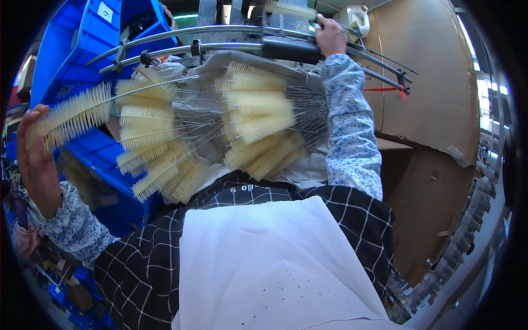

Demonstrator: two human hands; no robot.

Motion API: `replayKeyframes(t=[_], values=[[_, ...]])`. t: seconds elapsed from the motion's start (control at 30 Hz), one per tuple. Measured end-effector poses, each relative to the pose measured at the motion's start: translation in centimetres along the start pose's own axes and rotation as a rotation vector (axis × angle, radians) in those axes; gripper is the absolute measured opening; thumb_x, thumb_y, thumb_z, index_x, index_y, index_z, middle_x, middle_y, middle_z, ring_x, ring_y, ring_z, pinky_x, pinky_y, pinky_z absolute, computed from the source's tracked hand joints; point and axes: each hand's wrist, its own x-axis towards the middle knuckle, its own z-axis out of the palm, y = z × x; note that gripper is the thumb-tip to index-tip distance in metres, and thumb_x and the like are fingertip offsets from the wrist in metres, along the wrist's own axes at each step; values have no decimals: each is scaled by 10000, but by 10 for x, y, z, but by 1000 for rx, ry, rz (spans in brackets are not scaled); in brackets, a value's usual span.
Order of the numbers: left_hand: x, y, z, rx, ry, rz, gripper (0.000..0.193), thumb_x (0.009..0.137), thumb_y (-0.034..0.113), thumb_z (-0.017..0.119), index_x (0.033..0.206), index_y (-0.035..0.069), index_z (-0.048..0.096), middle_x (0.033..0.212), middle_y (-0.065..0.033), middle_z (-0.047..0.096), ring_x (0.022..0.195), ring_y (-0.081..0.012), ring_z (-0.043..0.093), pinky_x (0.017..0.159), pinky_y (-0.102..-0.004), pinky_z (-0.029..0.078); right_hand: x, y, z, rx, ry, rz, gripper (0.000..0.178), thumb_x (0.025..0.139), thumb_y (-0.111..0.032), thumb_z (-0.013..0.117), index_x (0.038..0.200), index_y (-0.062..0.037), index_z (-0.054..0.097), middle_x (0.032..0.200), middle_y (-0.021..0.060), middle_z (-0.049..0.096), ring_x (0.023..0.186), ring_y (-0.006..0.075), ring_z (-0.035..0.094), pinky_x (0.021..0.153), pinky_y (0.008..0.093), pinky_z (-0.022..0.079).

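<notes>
At the far left my left hand is closed round the bristled end of a long cream bottle brush. The brush's twisted wire stem points right, over the other brushes. My right hand is up at the far side, its fingers curled at the right end of a dark carriage on two metal rails. What those fingers grip is hidden. Beyond the carriage a pale bristled strip shows, slightly blurred. Two fanned piles of similar brushes, a left pile and a right pile, lie in front of me.
The metal rails cross the far side. Blue bins stand at the left, another blue bin below them. Large cardboard stands at the right. A white jug sits behind my right hand. Grey sheeting lies under the brushes.
</notes>
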Motion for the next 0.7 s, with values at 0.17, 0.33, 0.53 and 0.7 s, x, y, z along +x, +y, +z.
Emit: replayKeyframes(t=[0.17, 0.33, 0.53, 0.7], values=[[10, 4, 16, -171, 8, -94, 281, 817, 139, 444, 1073, 25, 423, 1077, -103, 443, 1048, -174, 424, 855, -270, 363, 32, 46, -19, 164, -159, 113, 269, 773, -324, 476, 919, -144, 614, 824, 125, 605, 789, 297, 571, 703, 369, 449], [42, 5, 79, -276, -156, 9, 258, 816, 138, 466, 1048, 27, 435, 1012, -85, 462, 936, -133, 486, 769, -235, 419, 28, 64, -34, -116, -374, 24, 279, 806, -300, 435, 1039, -192, 545, 944, 147, 570, 881, 308, 534, 734, 367, 423], [49, 8, 115, -452, -301, -176, 276, 824, 175, 470, 1058, 38, 417, 1041, -88, 449, 974, -127, 473, 851, -250, 380, -4, 54, -114, 576, -697, -58, 300, 831, -268, 469, 1059, -88, 540, 944, 114, 588, 867, 209, 560, 755, 285, 439], [60, 10, 185, -626, -569, -62, 227, 819, 188, 512, 990, 56, 441, 844, -9, 460, 740, -81, 522, 691, -188, 442, -40, -73, -135, 958, -762, -464, 368, 858, -244, 433, 1172, -53, 420, 992, 111, 542, 898, 189, 535, 781, 278, 442]])
